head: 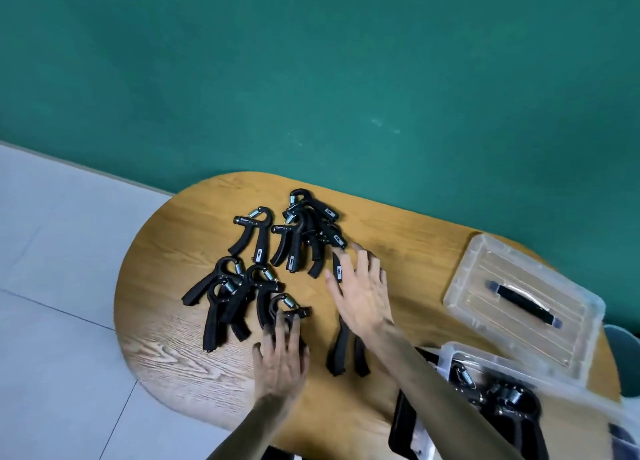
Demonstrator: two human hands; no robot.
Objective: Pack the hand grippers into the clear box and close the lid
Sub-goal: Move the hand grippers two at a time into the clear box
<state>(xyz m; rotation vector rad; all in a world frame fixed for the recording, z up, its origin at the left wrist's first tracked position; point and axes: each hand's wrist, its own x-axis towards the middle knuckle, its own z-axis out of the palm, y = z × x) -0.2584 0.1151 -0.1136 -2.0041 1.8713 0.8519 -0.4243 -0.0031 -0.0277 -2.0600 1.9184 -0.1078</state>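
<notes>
Several black hand grippers with silver springs lie in two heaps on the oval wooden table (180, 362): a far heap (301, 232) and a near-left heap (235, 298). My left hand (281, 359) hovers with fingers spread over the nearest gripper (287, 309) of the near heap. My right hand (360, 291) is open above another gripper (346, 352), whose handles stick out below the wrist. The clear box (498, 387) at the lower right holds a few grippers. Its clear lid (523, 300), with a black handle, lies flat behind the box.
A green wall rises behind the table. Pale floor tiles lie to the left. A black object (403, 425) shows under the box at the table's near edge. Something teal (623, 359) stands past the table's right end.
</notes>
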